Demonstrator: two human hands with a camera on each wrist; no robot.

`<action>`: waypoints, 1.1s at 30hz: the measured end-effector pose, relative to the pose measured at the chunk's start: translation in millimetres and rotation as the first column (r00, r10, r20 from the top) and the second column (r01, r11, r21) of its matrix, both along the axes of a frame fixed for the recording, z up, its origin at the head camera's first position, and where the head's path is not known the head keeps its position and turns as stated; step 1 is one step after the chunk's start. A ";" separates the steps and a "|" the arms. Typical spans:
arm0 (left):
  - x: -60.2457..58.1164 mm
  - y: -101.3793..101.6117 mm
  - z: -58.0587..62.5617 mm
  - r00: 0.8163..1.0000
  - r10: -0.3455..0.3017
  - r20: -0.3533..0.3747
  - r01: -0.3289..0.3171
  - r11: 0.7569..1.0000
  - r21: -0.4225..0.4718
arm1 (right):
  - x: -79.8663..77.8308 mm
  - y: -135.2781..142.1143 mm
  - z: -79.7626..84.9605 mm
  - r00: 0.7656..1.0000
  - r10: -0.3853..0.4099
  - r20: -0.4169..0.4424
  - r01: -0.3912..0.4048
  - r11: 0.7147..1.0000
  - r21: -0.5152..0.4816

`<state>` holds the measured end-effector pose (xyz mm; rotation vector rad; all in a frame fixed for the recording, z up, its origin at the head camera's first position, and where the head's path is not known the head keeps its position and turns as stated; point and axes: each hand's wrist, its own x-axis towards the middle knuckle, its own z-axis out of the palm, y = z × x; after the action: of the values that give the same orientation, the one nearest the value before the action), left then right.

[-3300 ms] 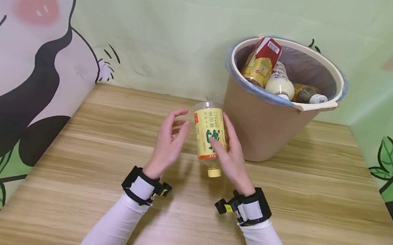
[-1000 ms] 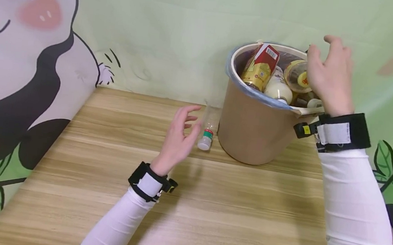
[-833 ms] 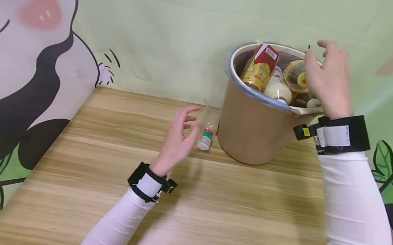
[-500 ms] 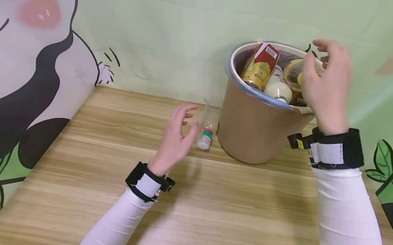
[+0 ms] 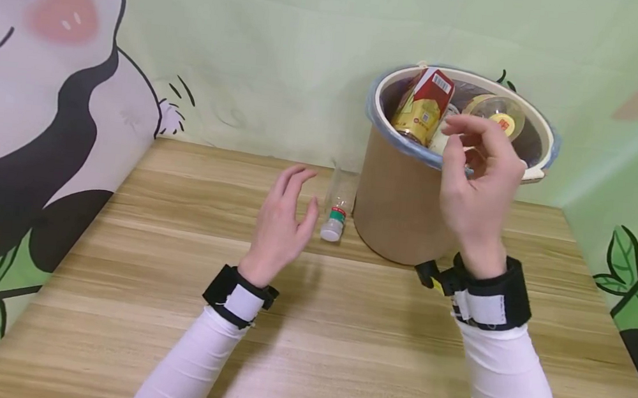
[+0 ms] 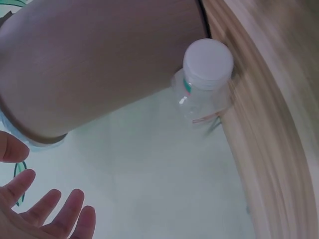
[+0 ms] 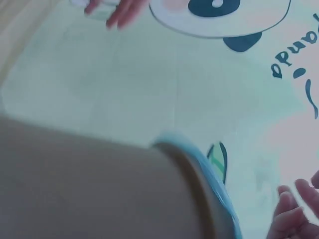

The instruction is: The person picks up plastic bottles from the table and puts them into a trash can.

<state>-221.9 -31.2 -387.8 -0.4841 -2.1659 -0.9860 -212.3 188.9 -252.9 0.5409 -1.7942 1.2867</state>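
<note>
My left hand hovers over the table with loosely bent fingers and holds nothing. Just right of it a clear plastic bottle with a white cap and a green-and-red band lies against the bin's foot; the left wrist view shows its cap close up. My right hand is in the air before the bin's front rim, fingers loosely curled, nothing in its grasp. Inside the lined trash bin are a red-and-yellow carton, a whitish bottle partly behind my hand, and a clear bottle with a yellow cap.
A blue-edged bag liner folds over the bin's rim. The bin stands at the back of the wooden table, near a pale green wall cloth printed with a panda.
A yellow-labelled bottle that my right hand held at first now lies in the bin. The right hand has since come down and left from the rim. The clear bottle by the bin has come into sight.
</note>
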 end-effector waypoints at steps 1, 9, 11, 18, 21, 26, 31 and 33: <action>-0.2 -0.4 -1.1 1.000 0.007 0.000 -0.007 1.000 -0.006 | 2.0 -3.3 -5.6 0.999 0.034 -0.006 -0.035 0.999 -0.036; -3.6 -1.7 -12.8 0.998 0.056 0.041 -0.053 0.996 -0.068 | 8.6 -24.1 -61.0 0.987 0.163 0.001 -0.159 0.965 -0.209; -5.2 -1.9 -15.5 0.997 0.060 0.056 -0.055 0.995 -0.080 | 7.7 -27.1 -75.9 0.985 0.166 0.051 -0.151 0.961 -0.231; -11.0 -1.7 -23.2 0.982 0.070 0.175 -0.046 0.989 -0.138 | 6.7 -34.9 -115.3 0.943 0.228 0.241 -0.147 0.938 -0.314; -14.7 -0.3 -24.0 0.968 0.075 0.239 -0.034 0.985 -0.171 | 5.1 -36.2 -133.0 0.918 0.257 0.301 -0.150 0.930 -0.337; -24.8 2.0 -24.0 0.944 0.089 0.318 -0.015 0.974 -0.228 | 4.8 -39.1 -153.1 0.891 0.282 0.355 -0.159 0.927 -0.339; -40.3 6.1 -23.7 0.912 0.089 0.400 0.013 0.969 -0.246 | 6.8 -43.3 -157.9 0.878 0.314 0.362 -0.189 0.921 -0.340; -47.3 9.1 -23.7 0.891 0.087 0.445 0.032 0.967 -0.254 | 7.8 -44.8 -158.1 0.875 0.319 0.364 -0.191 0.919 -0.345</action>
<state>-269.3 -22.1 -411.4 -0.3623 -2.7363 -0.8691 -204.5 144.1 -411.0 0.3602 -1.8504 1.9432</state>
